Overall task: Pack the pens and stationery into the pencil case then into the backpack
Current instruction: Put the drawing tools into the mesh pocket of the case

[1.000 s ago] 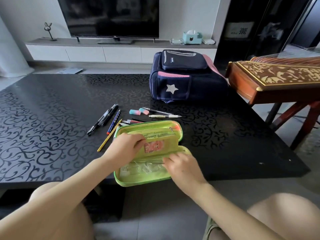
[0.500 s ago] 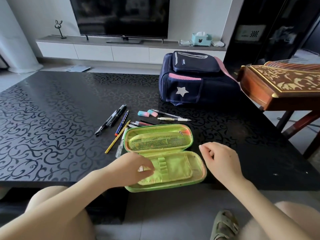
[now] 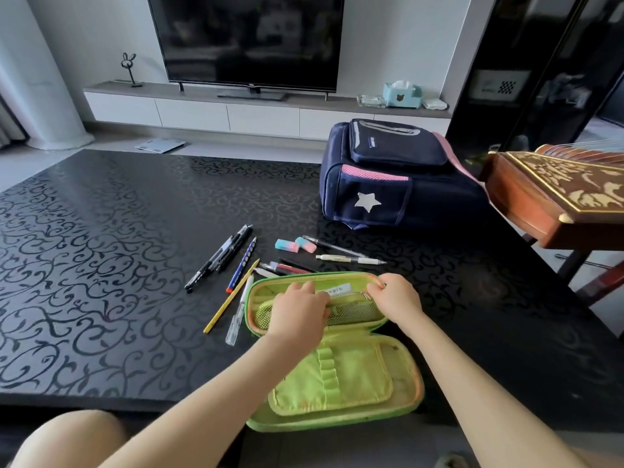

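A green pencil case (image 3: pixel 341 383) lies open at the table's near edge, its mesh-pocket half farther from me. My left hand (image 3: pixel 300 315) rests on the mesh pocket with curled fingers. My right hand (image 3: pixel 393 298) pinches the zipper pull at the pocket's right end. Beyond the case lie black pens (image 3: pixel 219 261), a blue pencil (image 3: pixel 241 265), a yellow pencil (image 3: pixel 231 297), a clear pen (image 3: pixel 239 312), two pink-blue erasers (image 3: pixel 295 245), a white pen (image 3: pixel 351 260) and some red pens (image 3: pixel 287 267). A navy backpack (image 3: pixel 395 184) with a silver star stands behind them.
The black patterned table (image 3: pixel 101 265) stretches wide to the left. A carved wooden zither (image 3: pixel 553 194) juts in at the right beside the backpack. A TV unit stands beyond the table. My knees show below the table edge.
Both hands moved from the near half of the case up to its mesh-pocket half. The inner flap is turned over, and the right hand took hold of the zipper pull.
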Demonstrator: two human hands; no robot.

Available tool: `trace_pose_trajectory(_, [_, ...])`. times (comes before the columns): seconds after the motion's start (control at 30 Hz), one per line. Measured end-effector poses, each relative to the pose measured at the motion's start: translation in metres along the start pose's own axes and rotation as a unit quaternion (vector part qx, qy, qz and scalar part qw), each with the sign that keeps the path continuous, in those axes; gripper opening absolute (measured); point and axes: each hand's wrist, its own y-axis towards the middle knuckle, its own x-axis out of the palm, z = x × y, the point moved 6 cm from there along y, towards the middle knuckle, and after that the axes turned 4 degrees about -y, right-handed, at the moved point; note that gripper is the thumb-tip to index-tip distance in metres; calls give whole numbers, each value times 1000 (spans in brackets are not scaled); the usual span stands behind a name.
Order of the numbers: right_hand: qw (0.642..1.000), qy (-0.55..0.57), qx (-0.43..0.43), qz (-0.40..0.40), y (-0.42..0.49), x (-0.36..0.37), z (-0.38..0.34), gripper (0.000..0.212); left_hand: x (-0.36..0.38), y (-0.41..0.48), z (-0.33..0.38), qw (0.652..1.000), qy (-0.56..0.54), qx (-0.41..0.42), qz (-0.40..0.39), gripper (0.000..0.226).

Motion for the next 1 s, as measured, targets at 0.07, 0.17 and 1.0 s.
trace_pose_trajectory(0.07, [999,40,-12,13,-2,-2,4,22,-1,6,8,1000,-1,8,-15,29])
trace_pose_trajectory(0.17, [991,118,-48,32,-17,-11,15,14,-6,15,33,999,-42,29,5,31])
trace_pose_trajectory(1.0, [972,179,-96,116,-50,-39,47,10,-13,15,108,978,171,106,-55,23])
